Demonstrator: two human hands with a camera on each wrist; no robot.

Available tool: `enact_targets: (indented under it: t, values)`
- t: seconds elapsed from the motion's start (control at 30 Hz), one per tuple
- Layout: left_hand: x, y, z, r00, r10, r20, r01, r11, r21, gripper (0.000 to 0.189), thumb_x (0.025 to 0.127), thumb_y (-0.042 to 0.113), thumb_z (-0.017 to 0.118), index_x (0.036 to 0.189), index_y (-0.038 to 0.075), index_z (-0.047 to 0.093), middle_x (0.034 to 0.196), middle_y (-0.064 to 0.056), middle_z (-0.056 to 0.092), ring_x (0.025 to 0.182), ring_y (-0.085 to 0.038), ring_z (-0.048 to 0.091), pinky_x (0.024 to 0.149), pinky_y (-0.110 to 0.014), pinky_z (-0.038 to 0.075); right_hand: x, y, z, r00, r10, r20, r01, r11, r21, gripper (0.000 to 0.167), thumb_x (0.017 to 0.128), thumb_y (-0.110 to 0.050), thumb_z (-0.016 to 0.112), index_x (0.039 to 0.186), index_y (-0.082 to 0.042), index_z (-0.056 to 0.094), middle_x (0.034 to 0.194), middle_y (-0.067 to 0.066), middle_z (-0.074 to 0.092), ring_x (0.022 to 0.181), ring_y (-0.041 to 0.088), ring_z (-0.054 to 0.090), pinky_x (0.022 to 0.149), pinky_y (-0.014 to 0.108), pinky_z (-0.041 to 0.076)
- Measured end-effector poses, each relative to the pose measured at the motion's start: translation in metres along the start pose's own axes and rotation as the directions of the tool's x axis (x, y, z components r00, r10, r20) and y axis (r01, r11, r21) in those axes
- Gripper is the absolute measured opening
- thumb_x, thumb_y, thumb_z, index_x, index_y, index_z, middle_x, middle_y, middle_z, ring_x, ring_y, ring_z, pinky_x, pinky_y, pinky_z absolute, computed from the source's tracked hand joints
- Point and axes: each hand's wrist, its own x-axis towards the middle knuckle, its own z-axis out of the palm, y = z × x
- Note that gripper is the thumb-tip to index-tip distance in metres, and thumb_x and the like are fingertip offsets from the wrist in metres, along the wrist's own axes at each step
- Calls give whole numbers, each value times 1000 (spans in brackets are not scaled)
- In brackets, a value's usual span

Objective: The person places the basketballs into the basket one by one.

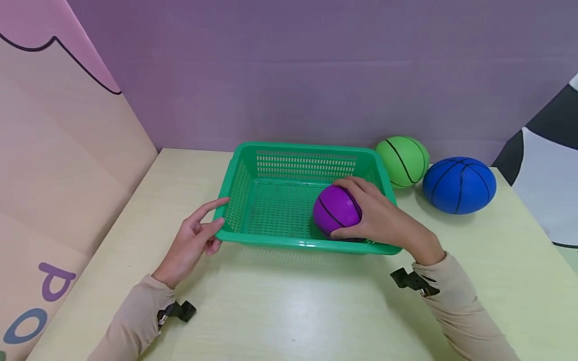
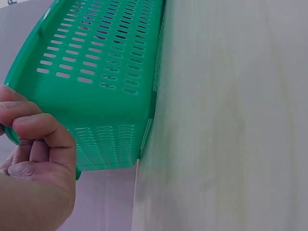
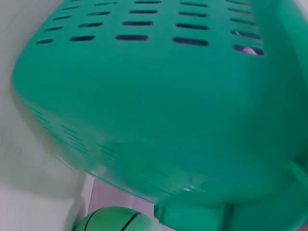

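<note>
A green plastic basket [image 1: 302, 244] with slotted walls stands on the table. Inside it, toward the right front, is a purple ball [image 1: 336, 210] with black lines. My right hand [image 1: 372, 213] reaches over the front right of the basket and grips this ball between thumb and fingers. At the basket's left front corner, my left hand [image 1: 194, 238] pinches the rim between thumb and forefinger. The left wrist view shows the fingers of the left hand [image 2: 38, 134] curled at the basket's rim. In the right wrist view the basket wall [image 3: 144, 106] hides the right hand.
Right of the basket sit a light green ball [image 1: 403, 161] and a blue ball [image 1: 459, 185], both with black lines. The green one is close against the basket's right side. A purple backdrop [image 1: 289, 75] rises behind the pale wooden table [image 1: 280, 311].
</note>
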Motion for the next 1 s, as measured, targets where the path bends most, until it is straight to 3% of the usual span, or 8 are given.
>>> enact_targets:
  t: [0.37,0.53,0.7,1.0]
  values:
    - [-3,0,-4,1000,0,-17,0,1000,11,49,105,17,52,152,9,38,57,-1,50,51,-17,41,50,-29,33,0,-5,-14,999,13,29,-13,1000,15,89,74,-61,80,146,-25,44,152,5,34,136,29,32,84,49,55]
    - [-4,0,-4,1000,0,-25,1,1000,24,49,105,18,52,152,9,39,57,-1,52,52,-16,43,50,-27,35,-3,-6,-24,999,35,39,-36,999,22,84,79,-62,76,147,-25,43,151,4,36,138,29,34,99,56,45]
    - [-4,-1,-4,1000,-3,-23,4,1000,26,49,105,18,53,152,10,39,58,-1,52,52,-16,44,50,-28,35,-8,-3,-38,1000,31,4,-31,999,-4,78,85,-57,73,148,-20,44,151,4,40,141,31,35,107,62,33]
    - [-2,-2,-1,1000,-10,-12,10,1000,20,50,105,18,53,152,9,38,60,-1,53,53,-16,44,50,-28,35,-20,8,-59,995,57,-78,-56,998,9,70,88,-48,73,145,-17,47,149,7,43,134,32,40,102,59,38]
